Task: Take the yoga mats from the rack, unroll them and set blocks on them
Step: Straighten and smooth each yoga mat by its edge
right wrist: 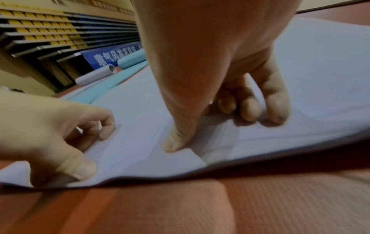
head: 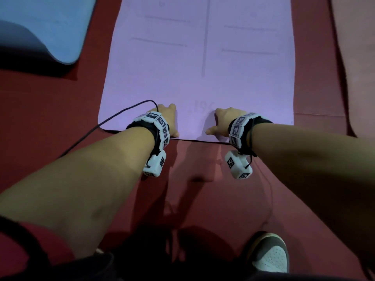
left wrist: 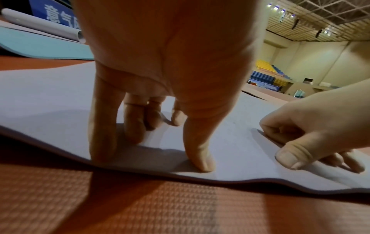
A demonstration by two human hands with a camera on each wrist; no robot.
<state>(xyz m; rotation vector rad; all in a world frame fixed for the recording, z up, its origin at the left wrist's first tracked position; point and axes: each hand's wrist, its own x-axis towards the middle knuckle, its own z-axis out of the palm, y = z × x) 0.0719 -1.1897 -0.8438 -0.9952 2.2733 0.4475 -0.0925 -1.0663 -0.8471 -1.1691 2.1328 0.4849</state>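
While two bare hands press on its near edge, one lilac yoga mat (head: 194, 63) lies unrolled on the red floor (head: 213, 189). One blue mat (head: 44, 29) lies to its left, one pinkish mat (head: 353, 57) to its right. One white rolled mat (right wrist: 96, 76) and one teal roll (right wrist: 132, 60) lie farther off. The left hand (head: 167, 120) spreads its fingertips (left wrist: 202, 164) apart, pressing down on the lilac mat. The right hand (head: 222, 123) does likewise, fingers bent, thumb (right wrist: 174, 144) planted, gripping nothing.
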